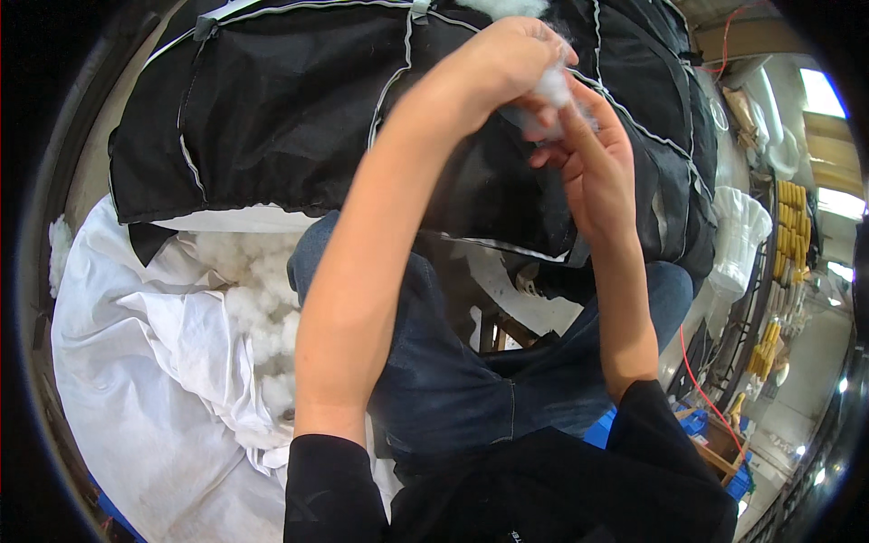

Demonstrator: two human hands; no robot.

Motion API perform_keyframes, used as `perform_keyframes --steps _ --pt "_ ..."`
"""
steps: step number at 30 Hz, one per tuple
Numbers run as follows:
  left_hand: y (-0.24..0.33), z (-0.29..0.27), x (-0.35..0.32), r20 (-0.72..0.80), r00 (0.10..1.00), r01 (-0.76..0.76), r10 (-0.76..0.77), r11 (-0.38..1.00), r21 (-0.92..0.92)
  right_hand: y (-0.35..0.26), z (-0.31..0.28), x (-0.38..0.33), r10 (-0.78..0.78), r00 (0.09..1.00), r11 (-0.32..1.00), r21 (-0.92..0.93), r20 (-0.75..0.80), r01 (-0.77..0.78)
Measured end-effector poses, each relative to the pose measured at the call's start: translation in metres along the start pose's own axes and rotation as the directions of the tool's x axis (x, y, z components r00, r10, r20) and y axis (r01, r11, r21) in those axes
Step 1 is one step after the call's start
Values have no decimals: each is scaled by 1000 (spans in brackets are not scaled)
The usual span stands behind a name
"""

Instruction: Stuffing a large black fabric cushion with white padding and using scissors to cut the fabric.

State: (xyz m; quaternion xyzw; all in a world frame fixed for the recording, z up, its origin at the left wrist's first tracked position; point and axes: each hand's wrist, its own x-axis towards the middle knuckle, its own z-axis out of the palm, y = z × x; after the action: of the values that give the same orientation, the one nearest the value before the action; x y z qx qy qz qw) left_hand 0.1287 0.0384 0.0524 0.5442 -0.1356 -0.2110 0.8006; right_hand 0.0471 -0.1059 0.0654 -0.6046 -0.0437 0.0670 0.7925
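Observation:
A tuft of white fibre stuffing [554, 88] is between my two hands, above a large black fabric cover [281, 109] with pale piping along its seams. My left hand [518, 60] has its fingers curled round the upper side of the tuft. From below, my right hand [597, 158] pinches the same tuft between thumb and fingers; some of its fingertips are blurred. More stuffing [502, 7] lies on the cover at the far edge of view, just beyond my left hand.
At my left, an open white sack [136, 389] holds a heap of loose stuffing [262, 285]. My knees in jeans [462, 380] are under the cover's near edge. To the right are a clear plastic-wrapped bundle [740, 240], yellow rolls [791, 231] and a red cord [695, 380].

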Motion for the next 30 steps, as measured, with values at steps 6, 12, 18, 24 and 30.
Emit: perform_keyframes --steps 6,12,18,24,30 --pt "-19 -25 -22 -68 938 19 339 146 989 15 -48 23 -356 932 727 -608 66 320" --pt "9 -33 -30 -141 989 118 51 308 944 69 -69 36 435 824 511 -853 362 104" --pt "3 -50 -21 -160 987 142 16 372 917 75 -85 70 819 401 527 -813 409 -248" --pt "9 -59 -26 -212 977 205 -21 366 908 -31 -50 117 750 614 570 -711 246 -412" --pt "14 -60 -23 -198 980 191 -14 344 920 9 -75 241 -373 868 13 -934 327 358"
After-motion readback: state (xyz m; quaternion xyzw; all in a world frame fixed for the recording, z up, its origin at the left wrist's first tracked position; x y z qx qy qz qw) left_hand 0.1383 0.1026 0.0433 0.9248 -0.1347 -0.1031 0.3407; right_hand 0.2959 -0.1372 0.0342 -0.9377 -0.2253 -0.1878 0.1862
